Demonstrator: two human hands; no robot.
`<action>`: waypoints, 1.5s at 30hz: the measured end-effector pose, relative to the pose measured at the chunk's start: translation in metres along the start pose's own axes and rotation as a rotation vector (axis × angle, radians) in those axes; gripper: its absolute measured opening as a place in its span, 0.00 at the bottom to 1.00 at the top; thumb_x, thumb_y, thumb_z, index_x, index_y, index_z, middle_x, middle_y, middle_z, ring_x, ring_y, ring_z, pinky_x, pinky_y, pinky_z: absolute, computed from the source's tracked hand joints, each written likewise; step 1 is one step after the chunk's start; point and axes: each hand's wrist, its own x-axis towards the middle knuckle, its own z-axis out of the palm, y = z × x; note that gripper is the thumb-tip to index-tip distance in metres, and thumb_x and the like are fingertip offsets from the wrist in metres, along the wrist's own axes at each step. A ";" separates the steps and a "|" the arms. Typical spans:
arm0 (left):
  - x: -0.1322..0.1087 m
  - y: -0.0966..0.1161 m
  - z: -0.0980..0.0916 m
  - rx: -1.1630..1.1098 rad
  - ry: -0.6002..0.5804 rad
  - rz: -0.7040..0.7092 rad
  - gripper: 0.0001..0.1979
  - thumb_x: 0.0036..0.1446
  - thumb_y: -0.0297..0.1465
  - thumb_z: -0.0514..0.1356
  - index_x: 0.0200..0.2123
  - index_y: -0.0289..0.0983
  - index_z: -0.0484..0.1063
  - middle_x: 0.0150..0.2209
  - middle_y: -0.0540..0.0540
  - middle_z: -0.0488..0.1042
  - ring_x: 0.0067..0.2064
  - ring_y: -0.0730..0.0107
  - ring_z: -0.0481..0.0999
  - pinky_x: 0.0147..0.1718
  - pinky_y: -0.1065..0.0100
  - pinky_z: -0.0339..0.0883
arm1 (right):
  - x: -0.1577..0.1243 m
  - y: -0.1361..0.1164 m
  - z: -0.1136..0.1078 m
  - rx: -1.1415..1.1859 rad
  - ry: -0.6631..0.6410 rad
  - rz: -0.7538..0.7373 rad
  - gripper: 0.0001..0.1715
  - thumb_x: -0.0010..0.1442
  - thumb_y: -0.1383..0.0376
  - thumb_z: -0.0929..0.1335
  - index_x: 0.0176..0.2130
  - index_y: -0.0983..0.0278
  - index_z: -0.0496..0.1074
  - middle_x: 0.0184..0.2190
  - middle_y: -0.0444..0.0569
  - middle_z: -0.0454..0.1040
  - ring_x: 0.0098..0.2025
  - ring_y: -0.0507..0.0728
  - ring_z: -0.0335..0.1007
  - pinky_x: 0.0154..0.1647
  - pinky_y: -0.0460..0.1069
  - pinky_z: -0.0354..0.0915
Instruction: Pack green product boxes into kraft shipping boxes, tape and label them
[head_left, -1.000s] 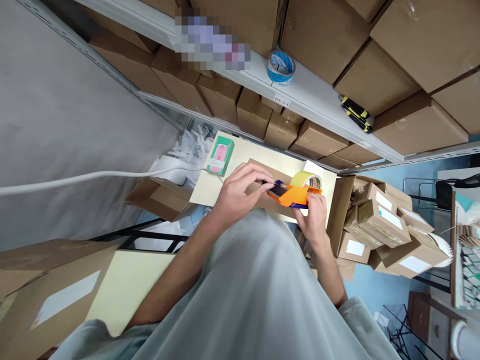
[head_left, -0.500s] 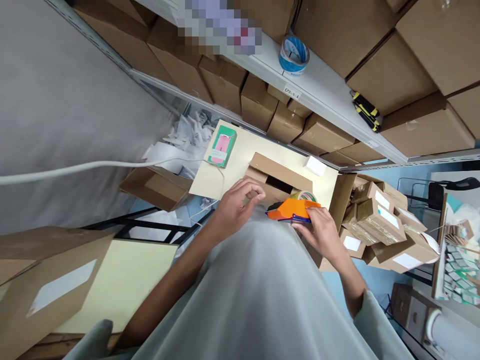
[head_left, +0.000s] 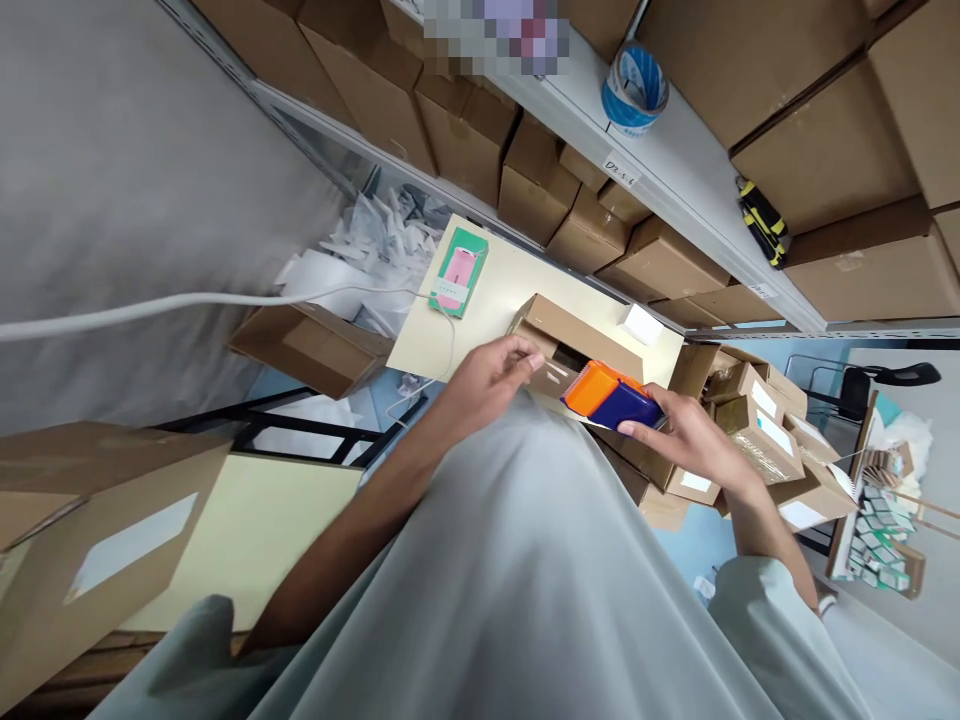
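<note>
My right hand [head_left: 694, 432] grips an orange and dark blue tape dispenser [head_left: 611, 396] and holds it over the right part of a brown cardboard box [head_left: 592, 335]. The box lies on the pale yellow tabletop [head_left: 499, 270], with a dark gap between its top flaps. At the box's left end my left hand [head_left: 495, 385] is closed, thumb and fingertips pinched together. Whether it pinches a bit of tape or the box edge I cannot make out. Part of the box's near side is hidden by my clothing and the dispenser.
A green box with a pink picture [head_left: 460, 272] and a small white box [head_left: 641, 324] lie on the table. A white cable [head_left: 187, 300] crosses from the left. Boxed parcels [head_left: 757, 435] fill a carton at right. Above, a shelf holds blue tape [head_left: 634, 95] and yellow-black cutters [head_left: 761, 222].
My right hand has turned the dispenser and moved it slightly right, so its dark blue side shows. My left hand has shifted a little right and up to the box's left end.
</note>
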 end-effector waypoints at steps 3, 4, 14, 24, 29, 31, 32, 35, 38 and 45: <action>0.018 -0.010 -0.023 -0.029 0.108 -0.032 0.20 0.59 0.52 0.67 0.39 0.40 0.80 0.38 0.45 0.82 0.41 0.57 0.82 0.44 0.58 0.81 | 0.008 0.003 -0.011 0.018 -0.022 0.069 0.29 0.69 0.37 0.72 0.45 0.59 0.77 0.30 0.46 0.78 0.27 0.57 0.68 0.28 0.51 0.63; 0.024 -0.014 -0.030 -0.037 0.125 -0.052 0.20 0.58 0.51 0.68 0.38 0.39 0.80 0.39 0.44 0.82 0.41 0.57 0.82 0.44 0.58 0.81 | 0.011 0.006 -0.013 0.046 -0.035 0.081 0.30 0.68 0.36 0.72 0.45 0.59 0.77 0.32 0.46 0.78 0.29 0.58 0.69 0.29 0.51 0.64; 0.058 -0.048 -0.054 -0.100 0.057 -0.239 0.17 0.49 0.43 0.73 0.34 0.36 0.82 0.41 0.40 0.84 0.46 0.52 0.83 0.49 0.51 0.83 | 0.055 0.031 0.002 0.226 -0.147 0.113 0.32 0.65 0.36 0.74 0.45 0.62 0.78 0.37 0.48 0.80 0.36 0.58 0.73 0.36 0.51 0.70; 0.078 -0.071 -0.050 -0.163 0.077 -0.331 0.16 0.46 0.42 0.77 0.30 0.37 0.81 0.34 0.43 0.82 0.46 0.50 0.85 0.53 0.47 0.83 | 0.091 0.042 0.013 0.235 -0.189 0.121 0.37 0.61 0.33 0.74 0.42 0.63 0.78 0.34 0.48 0.77 0.34 0.57 0.71 0.34 0.51 0.70; 0.085 -0.088 -0.049 -0.191 0.060 -0.378 0.14 0.44 0.39 0.76 0.29 0.37 0.81 0.34 0.42 0.82 0.45 0.51 0.85 0.53 0.48 0.83 | 0.100 0.044 0.015 0.221 -0.213 0.126 0.37 0.60 0.33 0.75 0.42 0.63 0.78 0.34 0.46 0.76 0.33 0.56 0.69 0.33 0.50 0.68; 0.090 -0.098 -0.046 -0.194 0.076 -0.385 0.14 0.44 0.40 0.76 0.29 0.37 0.81 0.34 0.43 0.82 0.45 0.52 0.85 0.53 0.49 0.83 | 0.101 0.044 0.015 0.216 -0.212 0.131 0.36 0.61 0.33 0.75 0.43 0.63 0.78 0.34 0.46 0.77 0.34 0.56 0.70 0.34 0.50 0.68; 0.094 -0.103 -0.042 -0.193 0.083 -0.389 0.14 0.44 0.40 0.76 0.29 0.38 0.81 0.33 0.43 0.82 0.44 0.53 0.84 0.52 0.49 0.82 | 0.102 0.043 0.016 0.214 -0.212 0.133 0.37 0.61 0.33 0.75 0.43 0.63 0.78 0.35 0.47 0.77 0.34 0.56 0.70 0.34 0.50 0.68; 0.103 -0.116 -0.026 -0.194 0.052 -0.411 0.16 0.43 0.42 0.77 0.28 0.38 0.81 0.31 0.44 0.82 0.42 0.54 0.84 0.50 0.51 0.82 | 0.103 0.042 0.017 0.208 -0.208 0.143 0.38 0.60 0.33 0.75 0.45 0.64 0.79 0.35 0.47 0.78 0.34 0.57 0.70 0.34 0.50 0.68; 0.110 -0.125 -0.009 -0.209 -0.014 -0.418 0.17 0.43 0.43 0.77 0.29 0.38 0.81 0.33 0.42 0.84 0.41 0.55 0.85 0.47 0.54 0.82 | 0.103 0.040 0.018 0.193 -0.199 0.155 0.39 0.60 0.33 0.74 0.46 0.64 0.79 0.36 0.48 0.78 0.35 0.57 0.71 0.34 0.50 0.69; 0.105 -0.141 -0.014 0.084 0.039 -0.351 0.42 0.51 0.42 0.74 0.68 0.36 0.75 0.43 0.42 0.88 0.46 0.54 0.88 0.54 0.57 0.81 | 0.103 0.036 0.018 0.143 -0.212 0.155 0.40 0.62 0.32 0.72 0.46 0.65 0.79 0.36 0.50 0.79 0.34 0.57 0.71 0.34 0.51 0.67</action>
